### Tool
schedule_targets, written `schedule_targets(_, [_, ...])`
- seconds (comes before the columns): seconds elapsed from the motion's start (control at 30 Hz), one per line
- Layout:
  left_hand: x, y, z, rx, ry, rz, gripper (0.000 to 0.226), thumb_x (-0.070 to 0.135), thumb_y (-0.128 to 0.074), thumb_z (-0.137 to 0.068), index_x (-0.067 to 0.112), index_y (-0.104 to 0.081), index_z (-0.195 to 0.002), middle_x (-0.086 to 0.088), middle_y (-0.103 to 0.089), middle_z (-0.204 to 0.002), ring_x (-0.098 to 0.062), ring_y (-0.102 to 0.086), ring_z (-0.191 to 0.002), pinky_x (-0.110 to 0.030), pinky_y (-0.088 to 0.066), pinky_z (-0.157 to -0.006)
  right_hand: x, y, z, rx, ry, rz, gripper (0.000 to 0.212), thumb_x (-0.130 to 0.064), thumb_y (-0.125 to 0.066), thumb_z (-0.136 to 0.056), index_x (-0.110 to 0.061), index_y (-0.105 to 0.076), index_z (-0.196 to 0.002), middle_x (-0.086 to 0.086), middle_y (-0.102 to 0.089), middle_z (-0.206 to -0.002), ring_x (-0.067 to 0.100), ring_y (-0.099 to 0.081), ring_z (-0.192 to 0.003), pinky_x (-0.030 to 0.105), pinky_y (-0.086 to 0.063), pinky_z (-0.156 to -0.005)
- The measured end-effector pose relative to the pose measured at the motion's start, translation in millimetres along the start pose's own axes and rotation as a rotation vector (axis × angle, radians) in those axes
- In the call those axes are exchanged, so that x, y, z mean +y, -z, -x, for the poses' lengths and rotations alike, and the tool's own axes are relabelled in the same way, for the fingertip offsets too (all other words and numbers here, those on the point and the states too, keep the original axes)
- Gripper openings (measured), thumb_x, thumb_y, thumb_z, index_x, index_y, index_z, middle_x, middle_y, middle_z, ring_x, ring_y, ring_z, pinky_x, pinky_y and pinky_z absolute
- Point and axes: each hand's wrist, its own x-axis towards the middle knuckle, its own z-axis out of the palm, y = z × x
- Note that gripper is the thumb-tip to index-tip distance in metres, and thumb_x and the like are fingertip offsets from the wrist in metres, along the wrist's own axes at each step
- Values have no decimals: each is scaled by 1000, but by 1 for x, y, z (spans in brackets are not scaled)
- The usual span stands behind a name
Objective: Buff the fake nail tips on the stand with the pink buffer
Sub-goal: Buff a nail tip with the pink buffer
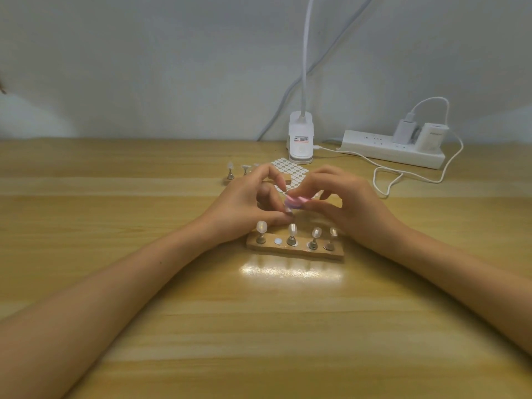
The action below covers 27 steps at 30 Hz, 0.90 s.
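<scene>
A wooden stand (293, 250) lies on the table in front of me, carrying several clear nail tips (292, 228) on small metal pegs; one round spot on it is bare. Just behind and above it, my left hand (247, 203) pinches a lifted peg with a nail tip (288, 211) between thumb and fingers. My right hand (342, 200) grips the pink buffer (296, 202) and holds it against that tip. Fingers hide most of the buffer.
A second stand with more nail tips (230, 169) sits farther back, partly hidden by my left hand, next to a sheet of white adhesive tabs (290, 167). A white clip lamp base (300, 142), a power strip (391, 148) and a looping white cable (403, 177) lie at the back right.
</scene>
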Motion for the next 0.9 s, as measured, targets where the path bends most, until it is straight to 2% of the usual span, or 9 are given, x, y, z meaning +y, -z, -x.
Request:
schedule_targets(0.1, [0, 0, 0, 0, -1, 5, 39, 2, -83, -77, 10, -53, -101, 7, -69, -66, 0, -63, -63, -9, -44, -65, -2, 2, 0, 58, 7, -40, 16, -12, -73, -86, -9, -75, -102, 4, -66, -99, 10, -61, -91, 25, -49, -78])
schedule_targets(0.2, [-1, 0, 0, 4, -1, 10, 37, 3, -81, -79, 9, -53, -102, 8, -66, -64, 0, -59, -60, -8, -42, -62, -5, -3, 0, -20, 96, -5, 19, -12, -73, -84, -8, -76, -103, 7, -67, -100, 15, -62, -91, 29, -51, -80])
schedule_targets(0.3, [0, 0, 0, -2, 1, 9, 40, 1, -83, -77, 9, -53, -102, 8, -69, -65, 0, -63, -62, -8, -44, -64, 1, 4, 0, 26, -18, -19, 17, -6, -74, -85, -9, -77, -102, 8, -67, -100, 17, -62, -91, 37, -51, -81])
schedule_targets(0.43, [-1, 0, 0, 3, 0, 5, 38, 3, -82, -79, 11, -53, -102, 5, -69, -69, -4, -62, -64, -12, -44, -65, -6, -1, 2, 9, 126, 4, 22, -11, -72, -84, -7, -76, -105, 8, -66, -100, 15, -63, -91, 25, -51, -82])
schedule_targets(0.57, [0, 0, -1, -3, 1, -12, 40, 4, -83, -77, 14, -53, -100, 8, -70, -66, -2, -64, -64, -9, -45, -65, -1, 3, 0, 42, -2, -10, 20, -9, -74, -84, -11, -77, -103, 7, -66, -98, 13, -61, -88, 25, -47, -77])
schedule_targets(0.67, [-1, 0, 0, -1, 2, 7, 40, 5, -83, -77, 13, -53, -101, 6, -69, -67, -5, -64, -65, -12, -46, -67, -5, 1, 1, 42, 101, 7, 22, -12, -72, -84, -8, -76, -105, 8, -66, -99, 10, -61, -89, 19, -48, -82])
schedule_targets(0.73, [-1, 0, 0, 5, 4, 15, 39, 6, -83, -78, 13, -53, -101, 7, -68, -67, -5, -63, -65, -13, -46, -67, -5, -2, 1, 5, 135, 25, 22, -13, -73, -83, -8, -77, -105, 9, -67, -98, 12, -62, -90, 20, -50, -83])
schedule_targets(0.83, [-1, 0, 0, -6, 4, 3, 40, 4, -84, -76, 14, -53, -100, 10, -70, -65, -1, -65, -64, -10, -46, -66, 0, 3, 0, 58, -1, -10, 19, -10, -74, -84, -11, -77, -103, 7, -66, -98, 13, -62, -88, 28, -49, -79])
schedule_targets(0.9, [-2, 0, 0, -4, 1, 8, 40, 5, -84, -77, 13, -53, -101, 9, -69, -65, -1, -64, -64, -10, -45, -66, -2, 2, 0, 60, 43, -11, 19, -11, -73, -85, -10, -77, -104, 6, -66, -98, 14, -62, -90, 27, -50, -80])
